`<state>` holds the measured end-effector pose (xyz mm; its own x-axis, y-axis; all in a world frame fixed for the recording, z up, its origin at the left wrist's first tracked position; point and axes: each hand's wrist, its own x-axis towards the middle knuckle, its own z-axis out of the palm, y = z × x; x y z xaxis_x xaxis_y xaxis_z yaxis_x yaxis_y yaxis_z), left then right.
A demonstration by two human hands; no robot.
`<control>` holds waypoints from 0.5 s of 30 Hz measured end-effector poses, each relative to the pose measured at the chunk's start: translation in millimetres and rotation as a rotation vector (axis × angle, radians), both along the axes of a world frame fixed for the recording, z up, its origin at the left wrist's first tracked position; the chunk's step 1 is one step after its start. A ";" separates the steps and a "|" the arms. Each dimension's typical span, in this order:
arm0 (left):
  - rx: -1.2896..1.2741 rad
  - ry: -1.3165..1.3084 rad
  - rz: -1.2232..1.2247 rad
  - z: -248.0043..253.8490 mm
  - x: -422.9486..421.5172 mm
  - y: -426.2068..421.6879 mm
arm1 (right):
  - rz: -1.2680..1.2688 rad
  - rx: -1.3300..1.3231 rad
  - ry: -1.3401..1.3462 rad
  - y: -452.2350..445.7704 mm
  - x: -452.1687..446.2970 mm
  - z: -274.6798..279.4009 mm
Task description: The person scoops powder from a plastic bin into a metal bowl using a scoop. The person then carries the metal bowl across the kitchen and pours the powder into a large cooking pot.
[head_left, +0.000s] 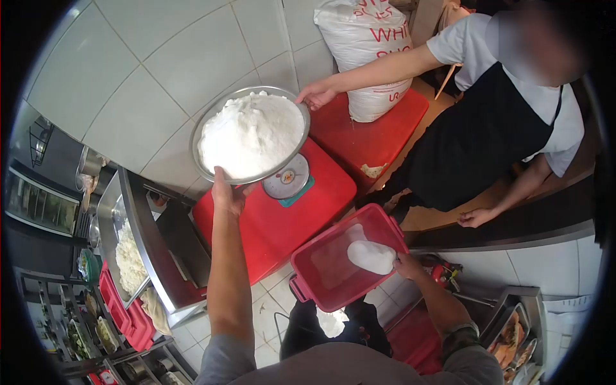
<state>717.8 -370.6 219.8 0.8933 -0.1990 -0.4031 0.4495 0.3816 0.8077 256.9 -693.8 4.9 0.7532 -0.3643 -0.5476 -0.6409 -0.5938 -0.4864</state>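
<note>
My left hand [229,194] is closed on the near rim of a wide metal bowl [196,157] heaped with white powder or fine grains [250,131]. Another person's hand [316,95] grips the bowl's far right rim. Beneath the bowl is a dial scale [287,181]; whether they touch is hidden. My right hand [406,265] is closed at the right rim of a red plastic bin [321,276], around the end of what looks like a white scoop [371,256] inside the bin. That hand also seems to touch the bin's rim.
The scale stands on a red surface [256,224] against the tiled wall. A large white sack [378,70] with red print sits on another red top [401,125]. The other person [478,141] stands at right. A metal container of white food [130,260] is at left.
</note>
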 end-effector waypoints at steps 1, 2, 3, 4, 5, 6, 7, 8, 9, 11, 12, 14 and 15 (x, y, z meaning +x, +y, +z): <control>0.004 -0.011 -0.005 0.1 -0.4 0.6 | 0.000 -0.012 -0.010 0.4 -2.5 0.7; 0.006 -0.022 -0.009 -0.2 0.2 0.8 | 0.001 -0.025 -0.020 0.2 -4.9 2.0; 0.003 -0.034 -0.013 -2.4 1.7 1.0 | 0.003 -0.038 -0.029 0.7 -7.4 1.5; -0.001 -0.044 -0.013 -5.8 2.8 0.7 | 0.001 -0.040 -0.024 1.5 -10.0 0.6; -0.007 -0.055 -0.012 -9.1 3.5 0.2 | 0.002 -0.043 -0.020 1.7 -11.6 -0.1; -0.047 -0.048 0.014 -10.6 1.8 -2.8 | 0.002 -0.049 -0.017 2.4 -10.2 2.4; -0.053 -0.041 0.028 -11.5 0.6 -5.0 | -0.017 -0.014 -0.001 2.2 -8.5 5.3; -0.059 -0.033 0.040 -12.6 0.0 -7.6 | -0.039 0.019 0.015 2.1 -8.4 9.0; -0.068 -0.024 0.048 -10.6 -1.6 -12.5 | -0.064 0.050 0.033 2.3 -7.0 16.5; -0.079 -0.005 0.047 -6.6 -4.7 -17.0 | -0.105 0.099 0.028 4.4 -5.0 30.8; -0.083 0.002 0.050 -3.7 -7.3 -16.5 | -0.114 0.126 0.029 4.6 -2.1 40.8; -0.065 -0.005 0.049 -5.3 -10.5 -15.9 | -0.123 0.181 0.027 3.5 6.4 65.9; -0.060 -0.016 0.046 -6.3 -8.1 -15.2 | -0.124 0.206 0.020 2.5 11.9 76.7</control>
<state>709.7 -385.9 213.5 0.9080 -0.1812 -0.3776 0.4180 0.4491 0.7897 268.8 -691.3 81.6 0.6975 -0.3326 -0.6347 -0.7139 -0.3992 -0.5754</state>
